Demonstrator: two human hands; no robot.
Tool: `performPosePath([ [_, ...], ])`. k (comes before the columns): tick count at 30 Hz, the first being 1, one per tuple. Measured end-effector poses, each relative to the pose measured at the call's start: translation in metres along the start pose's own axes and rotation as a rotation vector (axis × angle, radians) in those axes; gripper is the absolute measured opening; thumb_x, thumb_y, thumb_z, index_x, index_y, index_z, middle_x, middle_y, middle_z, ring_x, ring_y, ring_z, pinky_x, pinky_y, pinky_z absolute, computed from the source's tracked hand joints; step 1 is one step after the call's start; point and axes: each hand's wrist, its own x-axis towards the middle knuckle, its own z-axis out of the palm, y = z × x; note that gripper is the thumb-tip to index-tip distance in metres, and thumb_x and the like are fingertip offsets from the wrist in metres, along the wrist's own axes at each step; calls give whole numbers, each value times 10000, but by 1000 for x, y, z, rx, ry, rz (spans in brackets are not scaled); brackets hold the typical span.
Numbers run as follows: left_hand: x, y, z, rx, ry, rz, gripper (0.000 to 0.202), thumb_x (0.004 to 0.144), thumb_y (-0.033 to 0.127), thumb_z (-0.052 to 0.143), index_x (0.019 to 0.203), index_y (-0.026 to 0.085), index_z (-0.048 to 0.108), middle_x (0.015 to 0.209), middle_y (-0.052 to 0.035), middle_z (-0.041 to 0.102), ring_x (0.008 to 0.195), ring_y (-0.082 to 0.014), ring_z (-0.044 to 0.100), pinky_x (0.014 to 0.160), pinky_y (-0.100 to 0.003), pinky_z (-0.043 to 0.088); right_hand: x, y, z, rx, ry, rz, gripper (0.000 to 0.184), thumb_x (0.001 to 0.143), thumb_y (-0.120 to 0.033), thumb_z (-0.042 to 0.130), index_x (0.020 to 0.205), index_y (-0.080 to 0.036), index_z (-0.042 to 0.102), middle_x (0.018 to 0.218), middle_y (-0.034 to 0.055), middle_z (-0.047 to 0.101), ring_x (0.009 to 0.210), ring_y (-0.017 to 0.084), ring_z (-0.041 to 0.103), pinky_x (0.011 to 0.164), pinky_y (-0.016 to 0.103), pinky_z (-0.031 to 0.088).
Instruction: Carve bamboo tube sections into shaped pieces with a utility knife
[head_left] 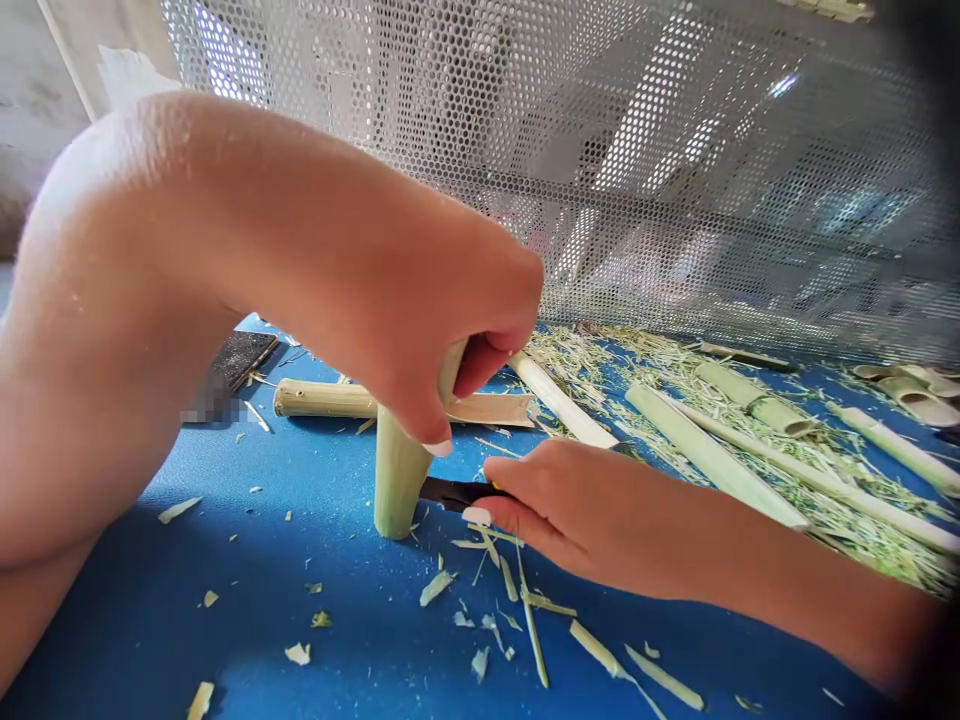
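Left hand [469, 385], closed firmly around the top of a short pale-green bamboo tube [397, 480], all fingers curled tight against the smooth outer skin. Tube standing almost upright with a slight tilt, lower end resting on a smooth blue table top [337, 620], between 7 and 8 o'clock from the middle of the view. Right hand [559, 515], reaching in from about 4 o'clock, fingers pressed together and closed around a black knife with a small yellow mark [457, 492]. Dark front end of this knife touching the side of the tube, exact blade edge hidden from view. Around the foot of the tube, many thin pale-green shavings [436, 588] scattered over the blue surface, mostly from 5 to 7 o'clock. Near 9 o'clock, a long rough bamboo length [322, 398] lying flat, with a split flat strip [491, 410] at its end. Further toward 9 o'clock, a dark flat rectangular object [240, 360], partly blurred. Around 3 to 4 o'clock, several peeled pale bamboo sticks [712, 450] lying on a thick heap of fine green-white fibres [660, 375], with curved half-tube bamboo pieces [911, 390] at the far edge. At 12 o'clock, behind everything, a grey perforated metal sheet [600, 150] with many round holes.
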Motion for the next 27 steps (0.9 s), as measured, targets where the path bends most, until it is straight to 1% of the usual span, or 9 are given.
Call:
performPosePath([
  [3,1,-1,0,13,6,-23,435,648,540,437,739,189,677,595,50,516,761,-168,551,781,-378,357,1,-6,11,-43,44,-20,396,928,-417,339,644,-205,516,418,-67,381,315,61,371,346,196,143],
  [8,-1,10,-9,89,-29,-37,379,627,501,506,763,195,683,609,80,519,746,-150,572,820,-358,383,0,-11,23,-74,71,-45,337,916,-394,395,679,-206,544,428,-61,437,318,74,396,329,212,155],
  [11,-2,19,-18,106,-70,-54,280,600,427,607,748,198,669,623,86,529,672,-115,553,695,-292,424,0,-15,33,-153,68,-96,389,928,-407,346,682,-211,574,429,-58,451,322,80,437,331,206,187],
  [13,-2,22,-22,70,-117,-106,232,604,390,653,730,196,662,598,84,535,609,-92,524,583,-234,401,0,-18,41,-189,51,-131,381,926,-386,361,671,-215,585,424,-57,462,325,88,454,339,210,220],
  [15,-2,23,-23,45,-148,-137,219,632,380,658,733,186,662,588,79,534,580,-77,502,540,-206,372,1,-20,45,-209,44,-128,335,913,-356,408,671,-216,592,421,-51,478,329,106,462,347,227,245],
  [18,-4,19,-18,73,-79,-74,209,633,374,679,720,186,655,601,77,533,566,-71,485,565,-224,387,1,-19,37,-190,19,-80,325,905,-361,426,660,-213,579,413,-42,468,320,115,439,339,244,208],
  [21,-5,12,-10,72,24,0,262,623,440,653,684,186,661,549,67,511,594,-99,505,664,-296,416,-2,-12,16,-97,6,4,359,926,-376,362,662,-218,547,436,-42,463,336,101,430,341,225,175],
  [25,-6,4,-5,39,40,-1,443,703,549,431,726,176,669,590,54,507,750,-142,550,788,-341,406,-8,-3,-4,36,2,30,462,948,-423,220,669,-224,530,494,-26,484,392,94,465,370,197,252],
  [27,-8,2,-2,40,36,11,433,695,555,444,721,184,665,597,63,501,750,-142,555,789,-332,419,-8,-1,-5,90,-36,28,484,947,-441,201,680,-222,539,518,-20,498,411,91,477,384,190,289],
])
